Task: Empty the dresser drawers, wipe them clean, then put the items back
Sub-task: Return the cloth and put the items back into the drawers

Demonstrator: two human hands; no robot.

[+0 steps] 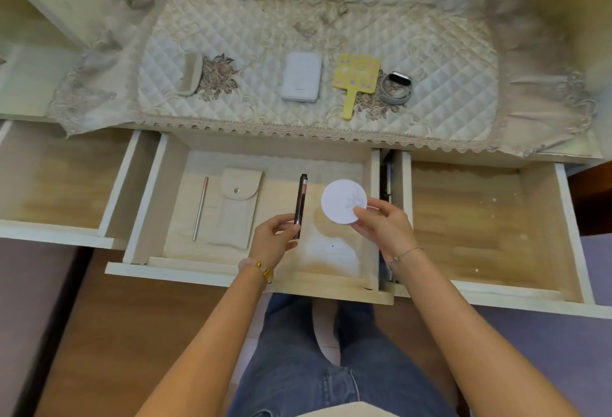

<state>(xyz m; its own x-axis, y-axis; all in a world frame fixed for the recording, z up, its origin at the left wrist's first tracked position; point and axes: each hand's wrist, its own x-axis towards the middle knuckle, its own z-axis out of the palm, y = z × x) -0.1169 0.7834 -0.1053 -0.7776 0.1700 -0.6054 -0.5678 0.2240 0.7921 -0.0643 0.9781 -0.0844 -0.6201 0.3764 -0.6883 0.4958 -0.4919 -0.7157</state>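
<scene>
The middle drawer (145, 218) of the dresser stands pulled out. Over it, my left hand (275, 234) grips a dark slim cosmetic tube (301, 201), held upright. My right hand (381, 224) pinches a round white compact (342, 199) by its lower edge, above the drawer's right side. On the drawer floor lie a thin pink pen (200, 208) and a beige snap pouch (236, 208) at the left.
Left drawer (112, 198) and right drawer (569, 234) are also open, with bare wooden floors. On the quilted dresser cloth (231, 36) lie a comb (190, 74), a white box (301, 75), a yellow hand mirror (354, 84) and a grey band (395, 87).
</scene>
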